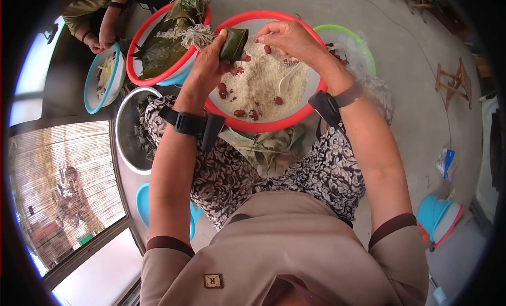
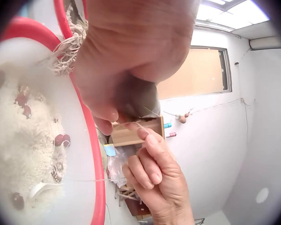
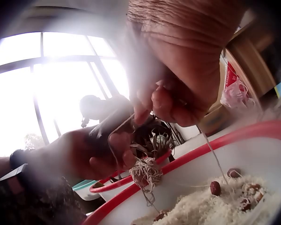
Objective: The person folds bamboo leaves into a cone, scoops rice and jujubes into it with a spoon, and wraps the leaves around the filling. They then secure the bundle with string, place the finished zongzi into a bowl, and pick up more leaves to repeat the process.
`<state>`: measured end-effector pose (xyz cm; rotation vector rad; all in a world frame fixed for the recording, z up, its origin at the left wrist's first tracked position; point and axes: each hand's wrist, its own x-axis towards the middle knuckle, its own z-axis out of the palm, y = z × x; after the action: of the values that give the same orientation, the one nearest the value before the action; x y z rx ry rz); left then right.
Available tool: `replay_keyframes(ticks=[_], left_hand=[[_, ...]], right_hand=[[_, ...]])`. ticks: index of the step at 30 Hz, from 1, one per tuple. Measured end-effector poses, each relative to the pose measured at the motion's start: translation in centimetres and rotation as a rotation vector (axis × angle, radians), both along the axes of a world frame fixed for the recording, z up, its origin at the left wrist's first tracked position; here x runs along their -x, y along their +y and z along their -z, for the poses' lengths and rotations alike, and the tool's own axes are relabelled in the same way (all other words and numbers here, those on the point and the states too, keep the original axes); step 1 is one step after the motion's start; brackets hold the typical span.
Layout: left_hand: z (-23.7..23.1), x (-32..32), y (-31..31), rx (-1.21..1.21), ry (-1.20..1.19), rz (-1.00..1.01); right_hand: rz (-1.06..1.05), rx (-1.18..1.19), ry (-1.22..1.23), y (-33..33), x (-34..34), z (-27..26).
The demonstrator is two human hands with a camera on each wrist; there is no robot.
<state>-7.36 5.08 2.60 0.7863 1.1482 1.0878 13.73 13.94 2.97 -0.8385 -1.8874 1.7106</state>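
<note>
In the head view the left hand point(image 1: 208, 60) grips a green leaf-wrapped bundle point(image 1: 234, 45) above the left part of a red-rimmed basin point(image 1: 263, 127) of white rice point(image 1: 258, 76) and red dates. To its right, the right hand point(image 1: 290, 39) pinches a thin string point(image 3: 210, 147), which in the right wrist view hangs down to the rice. A stretch of string also runs between the two hands. A tangle of string point(image 1: 198, 37) lies just left of the left hand. In the left wrist view the bundle is mostly hidden behind the left hand.
A white spoon point(image 1: 290, 80) stands in the rice. Another red-rimmed basin point(image 1: 138, 37) with long leaves is at the left, a green-rimmed one point(image 1: 369, 50) at the right. More leaves point(image 1: 263, 142) lie below the rice basin. Another person's hands point(image 1: 100, 41) are at the upper left.
</note>
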Motion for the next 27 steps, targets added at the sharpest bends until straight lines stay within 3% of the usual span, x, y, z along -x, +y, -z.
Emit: replay_keyframes(ticks=[9,13,15,16,18,20,27], left_hand=[[-0.7,-0.6,-0.1,-0.145,-0.129,-0.061],[0.6,-0.7,0.5,-0.028,-0.114,-0.004],[0.7,-1.6,0.5,0.026,-0.065,-0.111],[0.7,-1.3,0.3,0.004,-0.056,0.008],[-1.0,-1.8,-0.1,-0.023,-0.083,0.044],[0.5,-0.9,0.4,-0.045,-0.107,0.126],[-0.2,-1.2,-0.9,-0.142,-0.001,0.072]], right_hand=[[0.010,-0.129,-0.154,-0.4,0.4,0.8],[-0.022,-0.072,-0.111,-0.9,0.5,0.0],[0.000,-0.149,-0.169,-1.2,0.5,-1.2],[0.006,-0.142,-0.149,-1.1,0.8,-1.1],[-0.032,-0.188,-0.117,-0.5,0.7,-1.0],[0.028,-0.133,-0.094,-0.8,1.0,-1.4],[0.040,-0.284,-0.124,-1.2,0.6,-1.1]])
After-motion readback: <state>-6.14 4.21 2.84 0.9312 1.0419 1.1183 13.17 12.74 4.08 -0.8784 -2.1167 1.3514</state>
